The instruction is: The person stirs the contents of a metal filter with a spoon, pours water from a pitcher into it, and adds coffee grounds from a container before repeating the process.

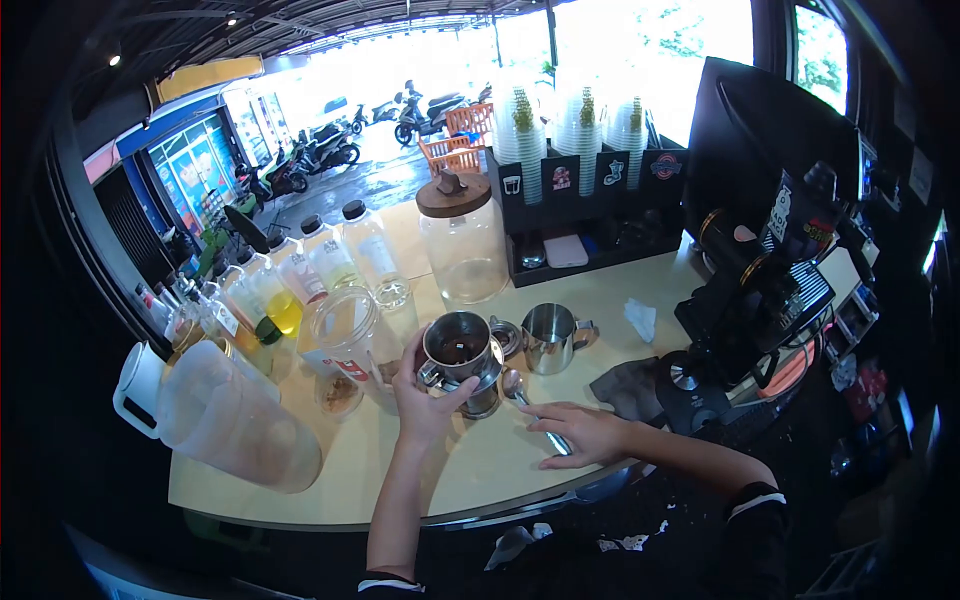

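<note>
My left hand is closed around the rim and side of a metal coffee drip filter. Dark coffee shows inside it, with a small bright glint. Beneath the filter's flange is a small cup or glass, mostly hidden. My right hand has its fingers and thumb around the handle of a metal spoon, which slants close over the tabletop. A round metal lid lies behind the filter. To its right stands a steel milk pitcher.
An open clear jar stands left of the filter, and a large plastic jug farther left. Bottles line the back left. A wooden-lidded glass jar and a cup rack stand behind. A coffee machine is at right.
</note>
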The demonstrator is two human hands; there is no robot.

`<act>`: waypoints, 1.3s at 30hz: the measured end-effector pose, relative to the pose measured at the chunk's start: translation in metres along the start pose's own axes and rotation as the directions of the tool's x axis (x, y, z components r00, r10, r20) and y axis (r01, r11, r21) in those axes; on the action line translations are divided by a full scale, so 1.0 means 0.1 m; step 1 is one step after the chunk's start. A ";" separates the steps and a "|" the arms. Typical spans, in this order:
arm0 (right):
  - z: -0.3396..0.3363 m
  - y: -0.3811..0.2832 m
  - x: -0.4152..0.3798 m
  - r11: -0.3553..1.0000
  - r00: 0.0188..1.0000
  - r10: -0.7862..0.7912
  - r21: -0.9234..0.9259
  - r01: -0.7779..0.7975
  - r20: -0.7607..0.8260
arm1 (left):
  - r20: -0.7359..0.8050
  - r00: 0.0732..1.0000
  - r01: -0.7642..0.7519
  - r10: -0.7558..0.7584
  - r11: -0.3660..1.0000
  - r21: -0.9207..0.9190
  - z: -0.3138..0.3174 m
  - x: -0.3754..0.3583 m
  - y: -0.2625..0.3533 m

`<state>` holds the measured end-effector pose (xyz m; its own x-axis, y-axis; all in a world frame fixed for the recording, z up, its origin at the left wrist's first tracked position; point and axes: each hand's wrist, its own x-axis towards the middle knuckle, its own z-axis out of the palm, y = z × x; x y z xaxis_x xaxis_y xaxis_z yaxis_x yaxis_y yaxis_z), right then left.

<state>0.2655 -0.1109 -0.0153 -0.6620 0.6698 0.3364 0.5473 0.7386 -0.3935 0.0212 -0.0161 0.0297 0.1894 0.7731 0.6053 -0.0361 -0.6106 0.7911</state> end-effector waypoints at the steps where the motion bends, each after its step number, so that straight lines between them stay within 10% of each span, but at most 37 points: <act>1: -0.03 -0.01 0.00 0.999 1.000 0.010 -0.045 -0.009 0.009 | -0.013 1.000 -0.015 0.015 1.000 -0.006 0.01 0.00 -0.01; 4: -0.14 0.09 0.03 0.995 0.997 0.081 -0.057 -0.082 -0.018 | -0.047 0.998 0.036 -0.039 0.998 -0.058 0.04 -0.03 -0.02; 8: -0.49 0.27 0.12 0.988 0.903 0.012 -0.134 -0.076 -0.429 | -0.078 0.997 -0.001 -0.003 0.999 -0.048 0.08 -0.08 -0.14; 10: -0.58 0.43 0.17 0.914 0.723 0.172 -0.165 -0.371 -0.669 | -0.097 0.994 -0.050 0.048 0.999 -0.019 0.10 -0.12 -0.25; 16: -0.55 0.78 0.14 0.724 0.656 0.685 0.395 -0.565 -0.317 | -0.097 0.989 -0.113 0.113 0.994 0.000 0.11 -0.16 -0.31; 25: -0.40 0.90 0.17 0.627 0.661 0.681 0.718 -0.302 -0.316 | -0.110 0.985 -0.125 0.129 0.991 0.046 0.11 -0.20 -0.36; 39: -1.43 -0.02 0.87 0.781 0.764 0.471 0.611 -0.129 -0.441 | -0.111 0.993 -0.049 0.048 0.999 -0.007 0.10 -0.21 -0.40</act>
<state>0.2802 -0.0429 0.1374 -0.0221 0.8932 0.4491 0.2000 0.4441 -0.8734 0.0283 -0.0097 -0.0152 0.0775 0.7571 0.6487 -0.0523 -0.6467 0.7609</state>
